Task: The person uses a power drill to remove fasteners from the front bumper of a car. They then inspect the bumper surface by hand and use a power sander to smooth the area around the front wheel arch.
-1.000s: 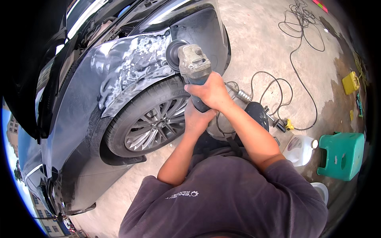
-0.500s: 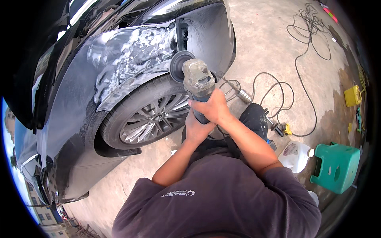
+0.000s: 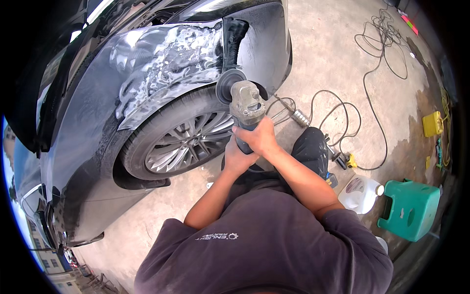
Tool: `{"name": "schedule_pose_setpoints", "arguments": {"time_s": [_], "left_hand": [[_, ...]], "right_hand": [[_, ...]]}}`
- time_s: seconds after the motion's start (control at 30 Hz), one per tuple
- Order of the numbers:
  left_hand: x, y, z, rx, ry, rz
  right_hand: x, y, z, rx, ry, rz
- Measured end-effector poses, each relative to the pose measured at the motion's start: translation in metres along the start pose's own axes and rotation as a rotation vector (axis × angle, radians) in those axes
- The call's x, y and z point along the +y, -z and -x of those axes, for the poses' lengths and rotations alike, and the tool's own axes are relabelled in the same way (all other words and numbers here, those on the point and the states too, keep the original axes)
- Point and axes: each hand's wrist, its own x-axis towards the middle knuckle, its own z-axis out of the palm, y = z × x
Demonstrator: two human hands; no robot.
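Observation:
Both of my hands hold an angle grinder (image 3: 247, 104) with a dusty head and a dark body. My right hand (image 3: 261, 137) wraps round the body just behind the head. Below it, my left hand (image 3: 239, 159) is closed round the rear end. The dark round disc (image 3: 230, 86) sits by the lower front corner of a car fender (image 3: 88, 105); I cannot tell whether it touches. A wide patch of the fender is bare, shiny metal (image 3: 171, 56) with ripples. Beneath the arch stands the wheel (image 3: 191, 142), partly behind my hands.
The bumper (image 3: 267, 44) adjoins the fender. Black cable (image 3: 374, 112) loops over the concrete floor to the right. A white jug (image 3: 360, 196), a green stool (image 3: 411, 210) and a yellow container (image 3: 432, 124) stand there. My knee (image 3: 312, 152) is close below the grinder.
The grinder and my hands have shifted slightly within the view, with the grip unchanged. The dark gap between fender and bumper shows wider now. The whole scene has shifted a little.

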Motion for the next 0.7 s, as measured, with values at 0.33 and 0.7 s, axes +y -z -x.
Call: {"name": "schedule_pose_setpoints", "arguments": {"time_s": [0.33, 0.7], "left_hand": [[-0.012, 0.03, -0.021, 0.011, -0.122, -0.126], [0.064, 0.031, 0.002, 0.082, -0.065, -0.052]], "right_hand": [[0.005, -0.03, -0.01, 0.145, 0.256, -0.107], [-0.061, -0.001, -0.014, -0.071, 0.16, -0.128]]}}
